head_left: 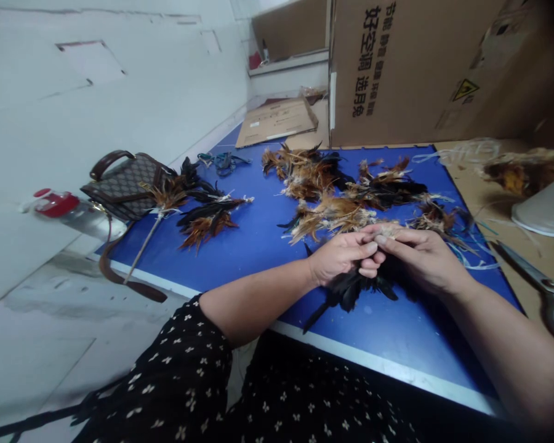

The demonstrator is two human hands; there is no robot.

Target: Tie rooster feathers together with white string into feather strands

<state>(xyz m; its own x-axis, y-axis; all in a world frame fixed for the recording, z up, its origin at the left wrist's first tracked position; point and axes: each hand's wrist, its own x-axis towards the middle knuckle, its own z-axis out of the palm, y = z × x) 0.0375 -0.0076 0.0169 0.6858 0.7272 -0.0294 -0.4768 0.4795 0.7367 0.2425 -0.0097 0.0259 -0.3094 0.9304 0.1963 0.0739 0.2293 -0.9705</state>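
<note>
Both hands meet over the near part of the blue table (253,271), fingertips pinched together. My left hand (348,253) is closed on a bunch of black feathers (351,290), which hangs below it with the tips toward me. My right hand (413,252) is closed at the pale quill end of the same bunch, thumb against the left thumb. The fingers hide most of the quills. Just beyond the hands lie piles of brown and tan feathers (332,215), with black and brown ones (392,187) behind.
To the left are a finished-looking feather bundle on a stick (143,246), loose feathers (210,215), a handbag (129,181) and a water bottle (76,212). Scissors (535,280) lie at right near a white cup-like object (547,206). A large cardboard box (420,80) stands behind.
</note>
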